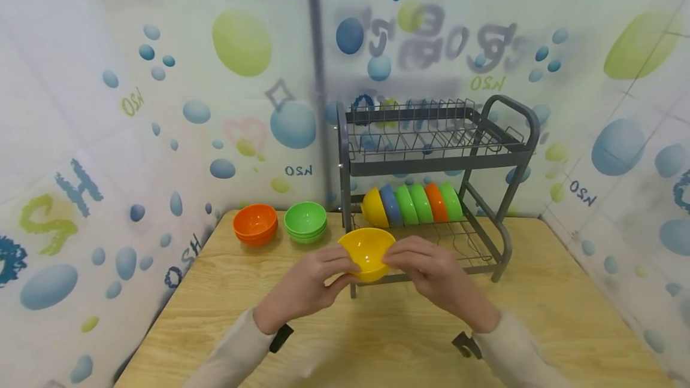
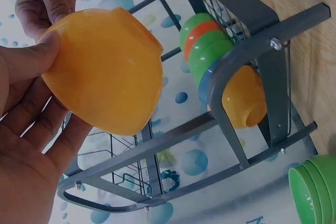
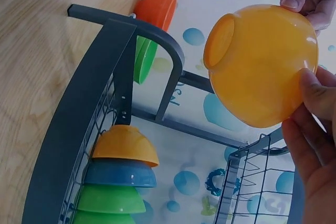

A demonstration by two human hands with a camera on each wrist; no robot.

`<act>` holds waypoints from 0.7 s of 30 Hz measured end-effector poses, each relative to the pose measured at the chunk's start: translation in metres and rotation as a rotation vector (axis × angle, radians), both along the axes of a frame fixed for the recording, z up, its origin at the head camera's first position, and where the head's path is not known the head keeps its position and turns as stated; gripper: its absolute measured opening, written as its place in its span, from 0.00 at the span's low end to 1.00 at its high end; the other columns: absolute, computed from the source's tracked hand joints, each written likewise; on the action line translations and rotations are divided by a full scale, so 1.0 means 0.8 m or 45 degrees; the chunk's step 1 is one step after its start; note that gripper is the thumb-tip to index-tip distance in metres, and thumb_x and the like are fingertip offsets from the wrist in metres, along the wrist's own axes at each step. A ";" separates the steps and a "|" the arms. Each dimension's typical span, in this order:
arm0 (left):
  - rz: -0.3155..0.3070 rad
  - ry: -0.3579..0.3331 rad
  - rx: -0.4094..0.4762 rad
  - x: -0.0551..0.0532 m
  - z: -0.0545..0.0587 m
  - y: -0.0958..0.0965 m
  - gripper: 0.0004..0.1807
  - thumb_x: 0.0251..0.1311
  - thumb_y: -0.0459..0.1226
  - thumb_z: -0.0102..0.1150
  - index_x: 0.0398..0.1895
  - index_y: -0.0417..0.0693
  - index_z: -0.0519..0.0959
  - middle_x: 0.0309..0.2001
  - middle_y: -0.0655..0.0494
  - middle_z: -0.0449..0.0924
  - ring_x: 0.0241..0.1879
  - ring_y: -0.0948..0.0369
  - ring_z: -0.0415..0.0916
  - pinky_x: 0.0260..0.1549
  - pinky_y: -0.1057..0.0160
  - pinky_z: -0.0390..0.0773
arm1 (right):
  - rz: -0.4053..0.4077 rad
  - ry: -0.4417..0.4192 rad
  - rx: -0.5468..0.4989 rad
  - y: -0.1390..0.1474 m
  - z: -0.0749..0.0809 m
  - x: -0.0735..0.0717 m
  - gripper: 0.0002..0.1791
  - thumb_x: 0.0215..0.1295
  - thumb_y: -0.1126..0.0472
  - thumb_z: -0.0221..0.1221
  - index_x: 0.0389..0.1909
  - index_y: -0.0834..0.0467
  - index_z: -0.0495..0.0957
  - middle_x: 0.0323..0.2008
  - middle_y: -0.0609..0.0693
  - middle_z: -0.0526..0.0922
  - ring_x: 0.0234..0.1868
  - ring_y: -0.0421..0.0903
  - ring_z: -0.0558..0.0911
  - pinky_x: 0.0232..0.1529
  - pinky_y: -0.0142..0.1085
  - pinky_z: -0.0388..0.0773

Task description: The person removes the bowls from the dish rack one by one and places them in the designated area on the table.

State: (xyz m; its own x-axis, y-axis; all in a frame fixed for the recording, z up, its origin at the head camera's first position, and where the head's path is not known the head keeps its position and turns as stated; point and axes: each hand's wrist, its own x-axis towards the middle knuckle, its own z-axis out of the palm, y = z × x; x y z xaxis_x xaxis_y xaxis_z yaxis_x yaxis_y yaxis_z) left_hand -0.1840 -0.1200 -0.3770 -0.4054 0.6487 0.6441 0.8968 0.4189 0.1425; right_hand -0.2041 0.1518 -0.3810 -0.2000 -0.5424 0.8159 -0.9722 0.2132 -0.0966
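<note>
Right now, grasping one yellow bowl, pinching opposite sides of it between thumb and fingers of the left hand and the right hand. Held up above the worktop, on the near side of a dark metal rack, toward its left end. Smooth and plain outside, glossy inside, with a narrow round foot, mouth tipped toward the head camera; more orange in both wrist views. Bearing six bowls in one row on the rack's lower tier, turned on their sides: from left to right, one yellow, one blue, two green, one orange, one green. Stacked at the far left of the worktop, apparently two orange bowls, nested; just to their right, three green bowls, likewise nested.
</note>
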 end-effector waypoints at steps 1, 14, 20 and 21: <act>0.003 0.008 0.003 -0.001 0.000 -0.002 0.10 0.57 0.32 0.74 0.40 0.49 0.85 0.43 0.60 0.87 0.43 0.65 0.82 0.50 0.70 0.83 | 0.000 -0.020 -0.006 -0.001 0.000 0.000 0.08 0.69 0.68 0.63 0.46 0.59 0.87 0.46 0.52 0.88 0.46 0.46 0.86 0.56 0.25 0.81; 0.085 0.048 0.095 -0.011 -0.007 -0.037 0.14 0.49 0.27 0.77 0.39 0.45 0.86 0.42 0.55 0.87 0.43 0.61 0.82 0.47 0.61 0.86 | -0.291 -0.415 0.032 -0.014 0.003 -0.013 0.25 0.61 0.62 0.73 0.60 0.55 0.81 0.60 0.49 0.85 0.60 0.46 0.83 0.63 0.37 0.81; 0.135 0.054 0.170 -0.020 -0.011 -0.056 0.15 0.47 0.25 0.77 0.38 0.45 0.86 0.40 0.55 0.87 0.40 0.61 0.82 0.43 0.63 0.86 | -0.324 -0.635 -0.022 -0.027 0.009 -0.029 0.30 0.66 0.55 0.69 0.67 0.56 0.75 0.62 0.49 0.82 0.60 0.48 0.83 0.61 0.44 0.82; 0.147 0.058 0.176 -0.021 -0.012 -0.059 0.15 0.47 0.25 0.77 0.38 0.45 0.86 0.40 0.56 0.87 0.39 0.62 0.81 0.42 0.64 0.86 | -0.318 -0.682 -0.037 -0.029 0.009 -0.031 0.30 0.66 0.54 0.69 0.68 0.56 0.74 0.63 0.50 0.82 0.60 0.48 0.83 0.62 0.44 0.82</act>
State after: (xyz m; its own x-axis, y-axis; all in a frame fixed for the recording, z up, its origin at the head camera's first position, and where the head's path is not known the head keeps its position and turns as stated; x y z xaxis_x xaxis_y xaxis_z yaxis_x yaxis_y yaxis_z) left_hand -0.2004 -0.1668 -0.3867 -0.4405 0.5034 0.7434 0.8506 0.4988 0.1663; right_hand -0.2292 0.1287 -0.3735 -0.7070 -0.4047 0.5800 -0.7071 0.4191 -0.5695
